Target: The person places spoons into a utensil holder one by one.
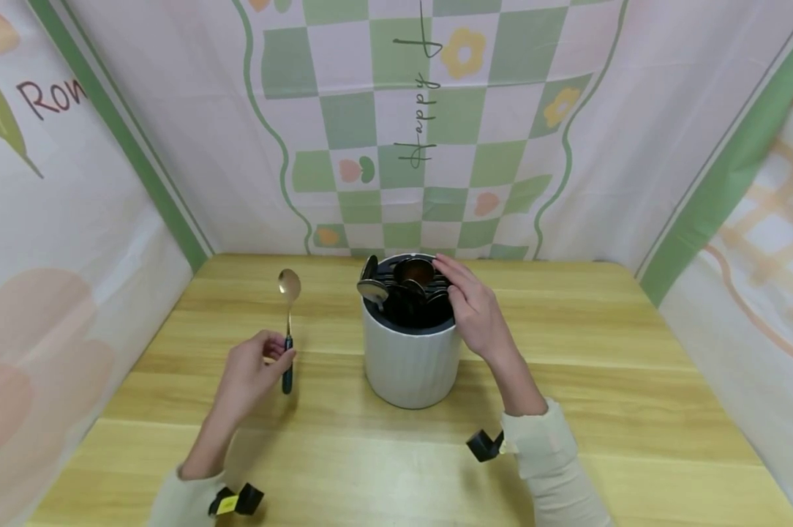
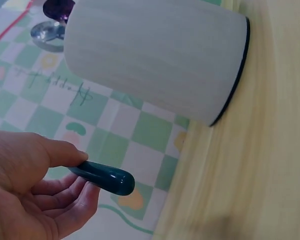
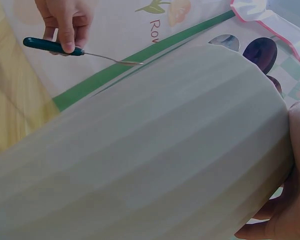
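Observation:
My left hand [image 1: 254,369] pinches a spoon [image 1: 288,344] by its dark green handle [image 2: 107,179], between thumb and fingers. The spoon's gold-toned bowl points away from me, above the table's left part. A white ribbed utensil holder [image 1: 411,366] stands to the right of the spoon, with a dark slotted insert in its top. Several spoons [image 1: 373,290] stick up out of it, bowls uppermost. My right hand [image 1: 478,315] rests against the holder's right rim, its fingers extended along the edge. In the right wrist view the holder's wall hides part of that hand.
The holder stands on a light wood-grain table [image 1: 568,351]. Patterned cloth [image 1: 410,110] hangs behind the table and along both sides. Black camera mounts [image 1: 485,445] sit at both wrists, near the cream sleeves [image 1: 548,446].

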`<state>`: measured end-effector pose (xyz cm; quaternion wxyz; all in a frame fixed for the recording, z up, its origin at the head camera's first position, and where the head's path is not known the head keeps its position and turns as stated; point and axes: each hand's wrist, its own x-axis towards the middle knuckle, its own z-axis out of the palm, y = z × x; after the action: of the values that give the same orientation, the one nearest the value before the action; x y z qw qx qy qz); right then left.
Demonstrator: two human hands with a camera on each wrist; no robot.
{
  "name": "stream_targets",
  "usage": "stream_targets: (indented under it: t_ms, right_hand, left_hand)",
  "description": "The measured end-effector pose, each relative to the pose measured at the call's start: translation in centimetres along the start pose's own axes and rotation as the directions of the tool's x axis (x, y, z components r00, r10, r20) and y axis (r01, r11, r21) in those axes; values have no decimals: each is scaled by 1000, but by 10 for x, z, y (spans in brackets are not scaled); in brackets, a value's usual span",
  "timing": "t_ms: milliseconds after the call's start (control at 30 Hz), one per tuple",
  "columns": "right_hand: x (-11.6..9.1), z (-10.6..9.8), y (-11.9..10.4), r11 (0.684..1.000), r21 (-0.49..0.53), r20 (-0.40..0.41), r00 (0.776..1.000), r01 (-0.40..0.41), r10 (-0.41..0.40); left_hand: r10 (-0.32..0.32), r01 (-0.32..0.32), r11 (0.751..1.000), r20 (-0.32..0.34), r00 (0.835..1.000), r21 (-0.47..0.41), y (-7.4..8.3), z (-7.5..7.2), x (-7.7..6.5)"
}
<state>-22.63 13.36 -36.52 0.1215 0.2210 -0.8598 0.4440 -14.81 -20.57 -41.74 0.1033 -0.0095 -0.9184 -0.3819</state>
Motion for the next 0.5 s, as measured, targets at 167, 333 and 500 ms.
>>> stream_targets:
  t_ms: [167, 333, 500]
  right_hand:
    - [0, 0, 0, 1000, -8, -2, 1000, 0, 0]
    - [0, 0, 0, 1000, -7, 0, 1000, 6, -6]
    - [0, 0, 0, 1000, -5, 0, 1000, 3, -3]
  left_hand:
    - [33, -33, 999, -17, 999, -18, 10, 1, -2]
    - [62, -64, 997, -40, 997, -37, 19, 3, -3]
    - [87, -92, 994, -76, 993, -64, 28, 4, -3]
